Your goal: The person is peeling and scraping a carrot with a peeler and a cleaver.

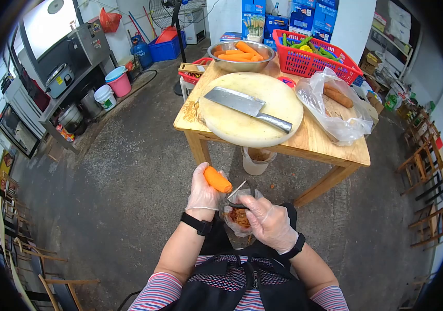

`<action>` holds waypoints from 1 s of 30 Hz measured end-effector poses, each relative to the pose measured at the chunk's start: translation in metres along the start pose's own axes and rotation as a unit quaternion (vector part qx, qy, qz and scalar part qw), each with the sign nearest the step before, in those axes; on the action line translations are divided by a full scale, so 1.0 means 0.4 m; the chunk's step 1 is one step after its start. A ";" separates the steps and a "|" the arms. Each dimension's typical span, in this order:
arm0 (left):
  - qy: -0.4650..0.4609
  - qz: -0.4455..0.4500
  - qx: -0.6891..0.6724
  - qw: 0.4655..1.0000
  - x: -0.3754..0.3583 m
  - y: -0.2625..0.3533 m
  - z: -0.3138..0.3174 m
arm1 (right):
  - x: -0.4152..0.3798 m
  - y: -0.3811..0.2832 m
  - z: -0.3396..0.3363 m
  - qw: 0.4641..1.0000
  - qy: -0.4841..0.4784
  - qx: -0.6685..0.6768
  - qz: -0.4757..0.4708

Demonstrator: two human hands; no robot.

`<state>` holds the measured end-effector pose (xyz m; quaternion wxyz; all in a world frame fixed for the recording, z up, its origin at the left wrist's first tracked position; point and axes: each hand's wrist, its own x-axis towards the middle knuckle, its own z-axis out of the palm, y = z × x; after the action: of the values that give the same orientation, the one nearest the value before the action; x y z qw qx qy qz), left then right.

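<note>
Both my hands wear clear plastic gloves. My left hand (203, 191) is closed around a bright orange peeled carrot (217, 180), its blunt end pointing right. A dark-handled peeler (238, 191) is gripped in my right hand (270, 222), its blade close beside the carrot's end. Below the hands, a clear plastic bag (238, 220) between my legs holds peelings. In front stands a wooden table (206, 128) with a round cutting board (247, 133) on it. A cleaver (237, 101) lies flat across the board.
A steel bowl (247, 66) of carrots and a red basket (309, 61) of green vegetables sit at the table's back. Carrots with brownish skin (337, 96) lie in a clear bag (353, 133) on the right. Under the table is a white bin (256, 165). Chairs (431, 223) line the right side.
</note>
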<state>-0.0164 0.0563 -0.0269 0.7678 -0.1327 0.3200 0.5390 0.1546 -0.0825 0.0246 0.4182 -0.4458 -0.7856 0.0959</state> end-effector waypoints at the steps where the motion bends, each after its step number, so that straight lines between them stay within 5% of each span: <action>1: 0.000 0.000 0.000 1.000 0.008 -0.001 -0.008 | 0.008 -0.008 -0.004 0.999 -0.008 -0.041 -0.023; 7: 0.043 0.070 0.137 0.987 0.017 -0.016 -0.033 | 0.029 -0.007 -0.026 0.986 -0.062 -0.141 -0.061; 18: 0.034 -0.013 0.232 0.972 0.027 -0.042 -0.122 | -0.012 0.070 -0.017 0.975 -0.119 -0.153 -0.112; 22: 0.053 0.010 0.245 0.968 0.037 -0.016 -0.151 | -0.026 0.089 -0.036 0.971 -0.145 -0.171 -0.084; 24: -0.030 -0.092 0.165 0.982 0.039 0.049 -0.164 | -0.066 0.147 -0.051 0.959 -0.167 -0.228 -0.019; 30: 0.026 -0.044 0.160 0.986 0.006 0.040 -0.122 | -0.023 0.070 -0.029 0.983 -0.101 -0.143 -0.051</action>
<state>-0.0474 0.0373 -0.0632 0.7933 -0.0359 0.4162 0.4428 0.1828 -0.0761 0.0121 0.2728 -0.4484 -0.8512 0.0056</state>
